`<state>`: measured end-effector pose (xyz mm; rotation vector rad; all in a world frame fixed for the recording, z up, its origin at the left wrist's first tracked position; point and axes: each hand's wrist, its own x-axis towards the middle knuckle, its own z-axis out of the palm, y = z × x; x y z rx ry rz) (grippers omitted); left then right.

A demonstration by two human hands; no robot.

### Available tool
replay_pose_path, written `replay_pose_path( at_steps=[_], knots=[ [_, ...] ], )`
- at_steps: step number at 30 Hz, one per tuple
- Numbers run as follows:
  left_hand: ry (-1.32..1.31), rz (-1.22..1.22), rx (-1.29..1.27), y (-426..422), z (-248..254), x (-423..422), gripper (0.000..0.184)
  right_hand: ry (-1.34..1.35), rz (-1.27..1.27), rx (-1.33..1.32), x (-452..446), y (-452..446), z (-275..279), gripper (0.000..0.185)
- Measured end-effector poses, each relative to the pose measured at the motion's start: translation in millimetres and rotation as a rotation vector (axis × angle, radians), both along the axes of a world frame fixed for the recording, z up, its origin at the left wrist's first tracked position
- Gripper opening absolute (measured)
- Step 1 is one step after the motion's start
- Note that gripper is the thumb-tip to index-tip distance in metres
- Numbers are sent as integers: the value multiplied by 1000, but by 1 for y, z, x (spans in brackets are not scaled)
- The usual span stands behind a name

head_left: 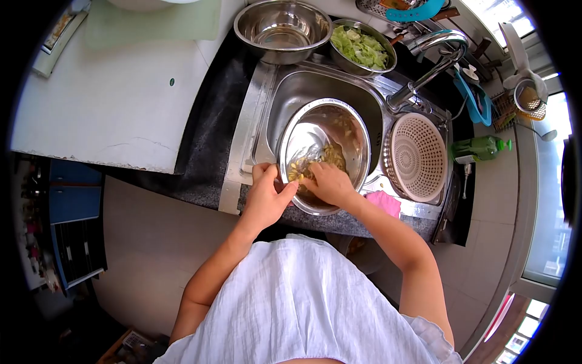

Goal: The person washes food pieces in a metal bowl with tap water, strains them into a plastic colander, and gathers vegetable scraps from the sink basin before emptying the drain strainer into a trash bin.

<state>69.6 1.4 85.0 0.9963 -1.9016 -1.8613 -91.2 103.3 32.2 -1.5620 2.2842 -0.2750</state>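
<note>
A steel mixing bowl (356, 130) stands tilted over the front of the sink basin. Wet, yellowish-brown food pieces (333, 155) lie in its lower part, some smeared up the inner wall; their exact kind is unclear. My left hand (268, 195) grips the bowl's left rim, fingers outside and thumb toward the inside. Inside the bowl, my right hand (331, 184) has its fingers curled down into the food, with the fingertips partly hidden. Small pale yellow bits show between the two hands.
Behind the sink (280, 91) sit another steel bowl (282, 37) and a bowl of chopped lettuce (359, 47). The faucet (418, 85) arches at the right rear. A beige colander (417, 156), pink cloth (383, 203) and green bottle (483, 148) are on the right. A white countertop (121, 109) extends left.
</note>
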Motion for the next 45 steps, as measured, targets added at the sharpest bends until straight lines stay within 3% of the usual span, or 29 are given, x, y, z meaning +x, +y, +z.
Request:
replay_pose_path(
  at_steps=[2,4,10,12,14,16,17,19,22,24,27,29,30,32,36,42,45],
  knots=[
    [-26,-97,-170,-2,-6,0,32,-108,35,35,5,-1,-3,27],
    [-21,-106,-149,0,-4,0,32,-408,128,18,6,-2,-13,23],
    [13,-54,-59,2,0,0,31,-761,-102,-89,2,-15,-4,23],
    [33,-13,-44,3,-4,1,30,-641,-188,-150,-10,-19,3,27],
    [33,-27,-131,2,-9,3,31,-430,-310,12,-21,-29,31,33],
    [23,-27,-135,3,-8,1,30,-162,-237,-53,-36,-29,32,28],
    [12,-25,-139,3,-7,1,30,-161,-238,-52,-44,-28,27,28],
    [19,-29,-122,3,-6,-1,30,107,12,-491,-58,-26,6,23],
    [28,-22,-60,4,-2,-4,30,286,30,-407,-54,-17,-14,22],
    [28,-7,-13,3,1,-6,30,223,-22,-194,-36,-8,-15,28],
    [46,12,45,3,2,-7,31,162,-7,-76,-13,1,-6,31],
    [28,-14,13,2,1,-7,30,-84,83,-18,-6,5,-2,30],
    [29,-16,13,2,0,-8,30,-84,81,-19,-7,4,-5,30],
    [43,-25,31,2,-1,-7,30,-436,164,77,-9,-1,-11,27],
    [31,-28,28,3,-2,-4,30,-734,35,60,-12,-9,-7,24],
    [47,6,111,2,-1,-1,30,-338,-253,-60,-37,-31,17,38],
    [50,5,92,2,-1,-1,31,-38,-178,-244,-55,-35,25,31]
  ],
)
